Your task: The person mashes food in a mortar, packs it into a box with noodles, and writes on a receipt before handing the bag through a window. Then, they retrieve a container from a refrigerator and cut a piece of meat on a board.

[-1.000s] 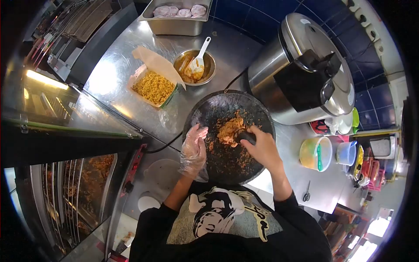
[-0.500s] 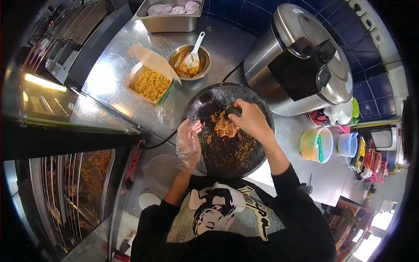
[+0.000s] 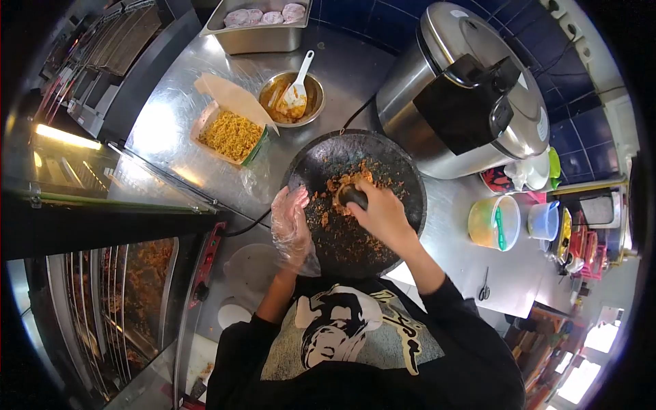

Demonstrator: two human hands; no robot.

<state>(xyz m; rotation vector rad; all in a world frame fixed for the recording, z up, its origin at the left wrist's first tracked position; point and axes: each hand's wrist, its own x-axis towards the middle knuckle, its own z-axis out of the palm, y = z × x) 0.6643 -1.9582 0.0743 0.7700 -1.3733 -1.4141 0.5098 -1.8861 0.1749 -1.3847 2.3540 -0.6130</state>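
Observation:
A wide, dark stone mortar point(image 3: 313, 158) stands in front of me, with crumbly orange-brown food point(image 3: 370, 244) spread over its bowl. My right hand point(image 3: 387, 217), bare, is wrapped round a short dark pestle point(image 3: 353, 197), whose lower end presses into the food near the middle. My left hand point(image 3: 290, 220) wears a see-through plastic glove. It rests at the mortar's left rim with its fingers stretched out, holding nothing. Bits of food cling to the glove's fingertips.
Behind the mortar are a box of noodle-like yellow food point(image 3: 234, 135), a metal bowl point(image 3: 316, 102) with a white spatula point(image 3: 295, 97), and a large rice cooker point(image 3: 437, 96). Right of it stand a plastic tub point(image 3: 484, 222) and scissors point(image 3: 485, 290). A glass display case point(image 3: 130, 301) is at left.
My right hand and the pestle have moved down and left into the food. The clump has been broken and spread out. My left hand has stayed by the rim, its fingers now straighter.

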